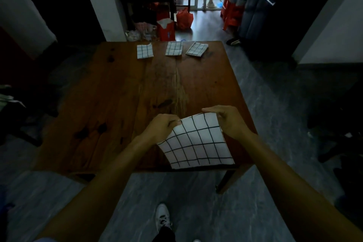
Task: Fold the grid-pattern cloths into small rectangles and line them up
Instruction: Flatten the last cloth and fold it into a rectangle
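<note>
1. Holding the far edge of a grid-pattern cloth (196,143), the left hand (161,128) pinches its far-left corner and the right hand (229,122) pinches its far-right corner, fingers curled round the fabric on both sides.
2. Done so far, by the look of it: three folded cloths lie in a rough row at the far edge of the worktop (110,92) — the left folded cloth (145,51), the middle folded cloth (174,48) and the right folded cloth (197,49), which sits skewed against the other two.
3. Left to do: this fourth cloth seems only partly folded and must still be reduced and placed in the row.
4. It lies at the worktop's near edge, right of centre, its far edge lifted; its long axis appears to run away from the person, tilted slightly leftward.
</note>
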